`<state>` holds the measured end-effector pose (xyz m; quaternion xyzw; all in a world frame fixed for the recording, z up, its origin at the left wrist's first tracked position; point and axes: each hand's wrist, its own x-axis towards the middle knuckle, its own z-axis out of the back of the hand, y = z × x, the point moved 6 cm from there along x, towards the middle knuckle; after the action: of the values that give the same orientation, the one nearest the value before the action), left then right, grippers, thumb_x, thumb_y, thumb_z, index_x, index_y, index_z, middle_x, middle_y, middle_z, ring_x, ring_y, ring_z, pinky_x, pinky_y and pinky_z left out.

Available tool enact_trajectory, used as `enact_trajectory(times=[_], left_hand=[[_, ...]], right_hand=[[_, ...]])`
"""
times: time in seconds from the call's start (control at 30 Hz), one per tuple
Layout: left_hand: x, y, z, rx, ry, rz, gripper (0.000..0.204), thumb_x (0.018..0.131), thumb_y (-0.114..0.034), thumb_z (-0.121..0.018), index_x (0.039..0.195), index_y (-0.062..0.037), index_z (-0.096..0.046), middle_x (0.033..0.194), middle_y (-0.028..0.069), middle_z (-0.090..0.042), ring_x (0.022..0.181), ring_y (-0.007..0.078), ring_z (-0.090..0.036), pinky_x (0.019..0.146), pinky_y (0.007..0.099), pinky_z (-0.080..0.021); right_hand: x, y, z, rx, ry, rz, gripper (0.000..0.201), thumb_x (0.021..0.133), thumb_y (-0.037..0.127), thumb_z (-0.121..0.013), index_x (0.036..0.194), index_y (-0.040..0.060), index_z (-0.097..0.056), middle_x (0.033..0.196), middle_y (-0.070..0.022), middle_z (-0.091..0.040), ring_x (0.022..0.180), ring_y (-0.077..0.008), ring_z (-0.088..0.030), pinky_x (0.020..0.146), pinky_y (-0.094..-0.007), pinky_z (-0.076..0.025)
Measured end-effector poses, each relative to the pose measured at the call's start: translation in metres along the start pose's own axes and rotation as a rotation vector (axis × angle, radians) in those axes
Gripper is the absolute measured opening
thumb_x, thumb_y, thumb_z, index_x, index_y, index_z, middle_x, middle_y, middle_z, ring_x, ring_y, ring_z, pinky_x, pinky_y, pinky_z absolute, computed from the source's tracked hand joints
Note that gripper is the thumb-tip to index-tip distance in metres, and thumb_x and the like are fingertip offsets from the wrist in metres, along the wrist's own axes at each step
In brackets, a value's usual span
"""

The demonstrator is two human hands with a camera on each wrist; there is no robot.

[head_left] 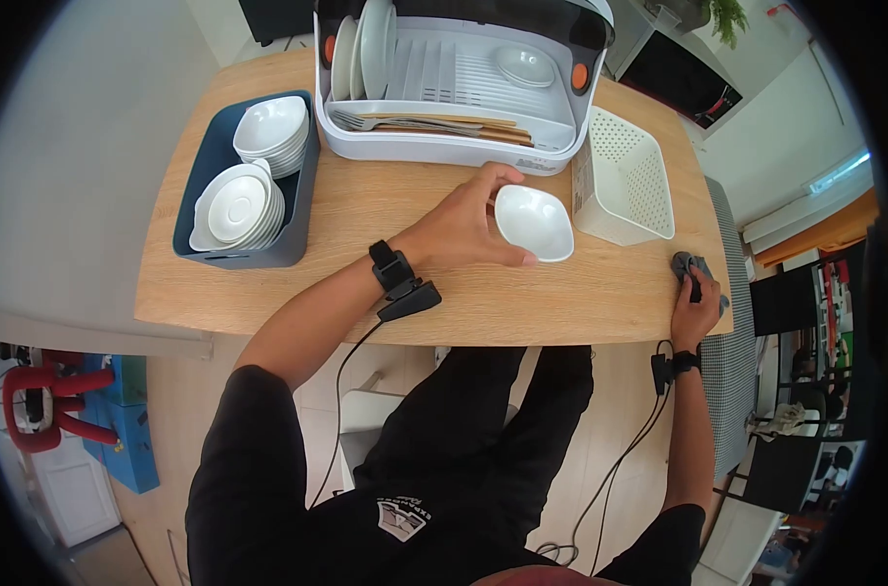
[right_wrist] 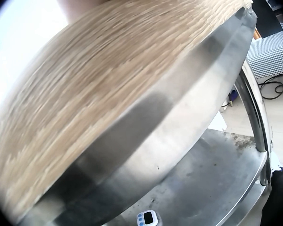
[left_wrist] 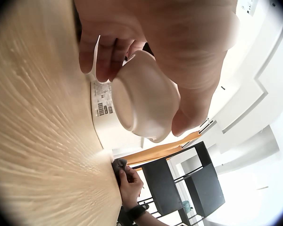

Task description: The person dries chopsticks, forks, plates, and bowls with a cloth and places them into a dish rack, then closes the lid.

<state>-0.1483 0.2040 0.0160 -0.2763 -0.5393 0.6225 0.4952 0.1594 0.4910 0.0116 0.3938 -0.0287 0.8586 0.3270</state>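
Holding a glossy, squarish white bowl (head_left: 534, 224) is the left grip (head_left: 464, 223).

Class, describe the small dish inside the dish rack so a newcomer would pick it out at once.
On the wood-grain table stands a white dish rack with round orange buttons. Inside it, to the right and behind the cutlery, lies the small white dish. It rests alone on the ribbed floor, whereas the larger plates stand on edge at the left.

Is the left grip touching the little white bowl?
Touching. The left wrist view shows the left grip pinching the white bowl, fingers on one side, thumb on the other.
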Motion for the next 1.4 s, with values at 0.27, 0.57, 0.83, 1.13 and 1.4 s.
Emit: enact_trajectory(times=[0.27,0.57,0.83,1.13,1.4], left_hand=[[0.007,0.003,0.005,-0.307,0.013,-0.055,0.086,0.070,-0.012,-0.092,0.140,-0.0034,-0.042,0.129,0.0109,-0.060,0.122,0.0210,-0.058,0.109,0.0372,-0.046],[0.003,0.009,-0.003,-0.584,0.099,0.081,0.082,0.075,-0.006,-0.087,0.143,-0.0025,-0.041,0.126,0.0082,-0.061,0.118,0.0183,-0.060,0.104,0.0340,-0.049],[0.009,0.020,0.002,-0.499,0.106,0.067,0.058,0.091,-0.022,-0.076,0.139,-0.0031,-0.050,0.124,0.0076,-0.063,0.115,0.0164,-0.061,0.097,0.0327,-0.052],[0.013,0.036,-0.013,-0.759,0.198,0.113,0.070,0.103,-0.058,-0.044,0.145,-0.0024,-0.040,0.127,0.0150,-0.061,0.117,0.0260,-0.064,0.095,0.0427,-0.056],[0.013,0.036,-0.012,-0.799,0.193,0.201,0.081,0.098,-0.075,-0.023,0.147,-0.0140,-0.040,0.130,0.0094,-0.060,0.111,0.0239,-0.066,0.081,0.0406,-0.059]], right_hand=[[-0.001,-0.001,0.001,0.052,-0.035,-0.004,0.020,0.088,0.008,-0.071,0.108,0.0078,-0.073,0.100,-0.0106,-0.067,0.092,-0.0288,-0.066,0.083,-0.0377,-0.052],[0.000,0.004,0.006,0.061,-0.030,0.043,0.017,0.087,0.007,-0.069,0.104,0.0067,-0.072,0.100,-0.0137,-0.067,0.095,-0.0346,-0.064,0.086,-0.0414,-0.051],[0.000,0.009,0.006,0.093,0.003,-0.023,0.021,0.085,0.004,-0.073,0.106,0.0031,-0.071,0.099,-0.0141,-0.066,0.094,-0.0326,-0.065,0.084,-0.0408,-0.051],[0.001,0.007,0.005,0.107,0.022,-0.136,0.042,0.082,0.008,-0.076,0.124,0.0068,-0.069,0.108,-0.0148,-0.064,0.100,-0.0291,-0.062,0.090,-0.0406,-0.049],[0.002,-0.005,-0.008,-0.005,0.072,-0.018,0.034,0.084,0.009,-0.075,0.118,0.0044,-0.072,0.098,-0.0145,-0.065,0.091,-0.0305,-0.062,0.085,-0.0394,-0.050]])
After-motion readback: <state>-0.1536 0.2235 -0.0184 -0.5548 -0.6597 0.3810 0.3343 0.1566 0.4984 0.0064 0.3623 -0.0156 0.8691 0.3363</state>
